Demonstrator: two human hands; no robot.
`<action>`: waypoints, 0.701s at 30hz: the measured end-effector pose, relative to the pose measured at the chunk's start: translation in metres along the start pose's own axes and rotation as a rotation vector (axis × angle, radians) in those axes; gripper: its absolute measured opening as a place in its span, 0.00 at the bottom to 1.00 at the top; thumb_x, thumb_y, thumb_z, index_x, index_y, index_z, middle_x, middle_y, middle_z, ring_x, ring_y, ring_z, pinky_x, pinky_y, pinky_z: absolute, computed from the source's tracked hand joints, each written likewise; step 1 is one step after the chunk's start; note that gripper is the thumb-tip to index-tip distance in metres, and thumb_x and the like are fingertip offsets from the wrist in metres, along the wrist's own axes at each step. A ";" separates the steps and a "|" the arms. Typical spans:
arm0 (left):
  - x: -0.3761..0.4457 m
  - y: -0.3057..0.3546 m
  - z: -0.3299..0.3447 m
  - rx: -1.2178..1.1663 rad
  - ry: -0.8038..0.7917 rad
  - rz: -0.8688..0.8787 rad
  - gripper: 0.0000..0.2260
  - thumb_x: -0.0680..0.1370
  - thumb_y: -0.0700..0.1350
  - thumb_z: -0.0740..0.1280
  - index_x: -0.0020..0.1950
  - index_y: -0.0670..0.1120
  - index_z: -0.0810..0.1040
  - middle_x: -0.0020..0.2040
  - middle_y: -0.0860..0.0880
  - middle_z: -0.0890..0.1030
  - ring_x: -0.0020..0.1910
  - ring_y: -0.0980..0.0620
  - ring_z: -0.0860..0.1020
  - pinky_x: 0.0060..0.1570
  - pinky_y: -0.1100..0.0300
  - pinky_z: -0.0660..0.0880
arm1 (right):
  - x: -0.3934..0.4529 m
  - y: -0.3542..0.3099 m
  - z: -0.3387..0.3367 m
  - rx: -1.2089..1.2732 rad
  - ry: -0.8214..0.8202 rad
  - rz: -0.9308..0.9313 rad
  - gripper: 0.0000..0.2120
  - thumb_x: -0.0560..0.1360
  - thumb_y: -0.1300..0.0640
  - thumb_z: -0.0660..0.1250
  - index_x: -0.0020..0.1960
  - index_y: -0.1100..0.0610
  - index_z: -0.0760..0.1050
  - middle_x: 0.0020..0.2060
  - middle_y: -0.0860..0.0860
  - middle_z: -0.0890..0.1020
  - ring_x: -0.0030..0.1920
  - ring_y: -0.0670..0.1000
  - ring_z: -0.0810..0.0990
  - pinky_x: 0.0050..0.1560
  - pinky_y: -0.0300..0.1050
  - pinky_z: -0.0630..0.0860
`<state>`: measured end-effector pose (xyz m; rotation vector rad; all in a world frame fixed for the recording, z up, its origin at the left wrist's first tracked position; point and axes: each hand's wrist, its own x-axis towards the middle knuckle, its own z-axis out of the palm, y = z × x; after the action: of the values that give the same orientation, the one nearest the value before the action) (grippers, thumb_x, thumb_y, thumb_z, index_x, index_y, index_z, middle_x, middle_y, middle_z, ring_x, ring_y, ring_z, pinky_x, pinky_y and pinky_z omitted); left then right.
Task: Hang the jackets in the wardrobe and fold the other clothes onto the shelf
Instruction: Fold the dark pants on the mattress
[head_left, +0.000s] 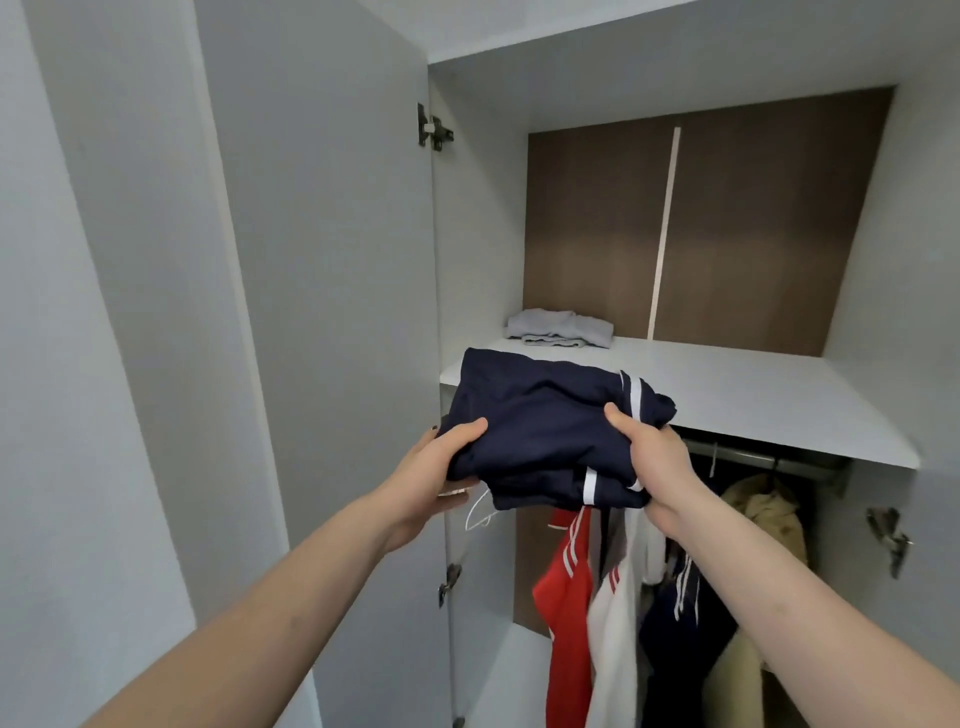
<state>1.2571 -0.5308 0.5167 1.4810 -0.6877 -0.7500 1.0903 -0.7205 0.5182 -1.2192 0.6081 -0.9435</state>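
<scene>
Both hands (436, 457) (649, 457) (thumbs atop) around folded navy garment (540, 415)

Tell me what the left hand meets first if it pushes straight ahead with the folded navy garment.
Probably the shelf's front edge, via the navy garment that the left hand holds; depth is unclear.

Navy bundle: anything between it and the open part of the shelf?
Nothing visible does. Both hands, left and right, hold the navy bundle at the shelf's front edge. The grey folded garment lies at the back left, and the shelf surface right of it shows bare.
</scene>
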 end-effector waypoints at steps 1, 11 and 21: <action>0.013 0.002 0.002 -0.001 -0.026 0.000 0.28 0.72 0.65 0.72 0.69 0.57 0.75 0.60 0.56 0.85 0.58 0.51 0.84 0.66 0.47 0.77 | 0.013 -0.002 0.000 -0.009 0.001 0.001 0.17 0.76 0.48 0.75 0.63 0.49 0.78 0.52 0.49 0.88 0.50 0.52 0.88 0.46 0.48 0.83; 0.161 0.035 0.034 0.019 -0.014 0.118 0.31 0.68 0.66 0.76 0.67 0.55 0.76 0.57 0.54 0.86 0.50 0.50 0.87 0.50 0.52 0.84 | 0.160 -0.014 -0.005 -0.055 0.011 -0.019 0.13 0.77 0.48 0.75 0.59 0.50 0.80 0.50 0.51 0.89 0.50 0.55 0.88 0.52 0.55 0.85; 0.324 0.058 0.105 0.185 -0.029 0.162 0.19 0.77 0.55 0.73 0.65 0.50 0.75 0.57 0.51 0.85 0.51 0.49 0.86 0.46 0.50 0.85 | 0.307 -0.029 -0.058 -0.205 0.072 0.133 0.20 0.77 0.44 0.73 0.62 0.57 0.79 0.50 0.55 0.88 0.51 0.58 0.87 0.57 0.55 0.83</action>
<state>1.3716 -0.8539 0.5583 1.5622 -0.9073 -0.5964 1.1892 -1.0159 0.5585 -1.3130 0.8495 -0.8302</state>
